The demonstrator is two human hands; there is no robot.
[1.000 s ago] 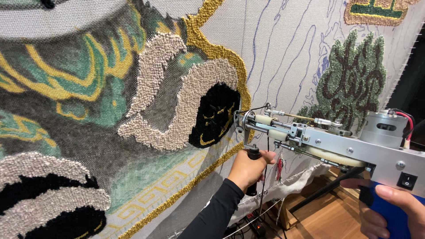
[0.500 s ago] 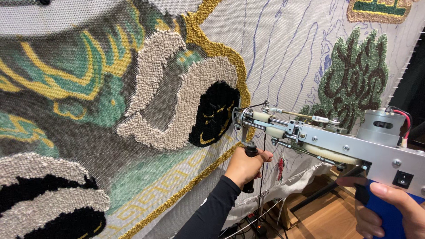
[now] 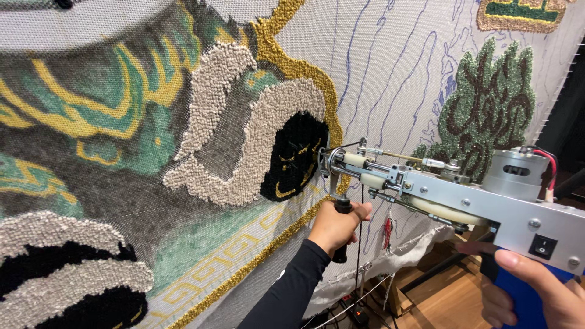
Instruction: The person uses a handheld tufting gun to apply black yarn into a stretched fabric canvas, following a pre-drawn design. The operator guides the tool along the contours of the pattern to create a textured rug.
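I hold a metal tufting gun [image 3: 463,198] against a stretched tufting cloth [image 3: 390,73]. My left hand [image 3: 335,226], in a black sleeve, is shut on the gun's black front handle under its nose. My right hand [image 3: 539,291] grips the blue rear handle at the bottom right, one finger lying on the trigger. The gun's needle end touches the cloth beside a black tufted patch [image 3: 294,155] ringed with beige loops [image 3: 256,140] and a gold border [image 3: 292,67]. Black yarn hangs down from the nose.
The cloth carries green, yellow and grey tufted areas at the left and a green and brown tree shape [image 3: 487,103] at the right, with blue drawn lines between. Below are a wooden floor [image 3: 445,304], cables and the cloth's loose lower edge [image 3: 414,250].
The gun and both hands have shifted slightly left and down along the cloth; the grip of each hand is unchanged.
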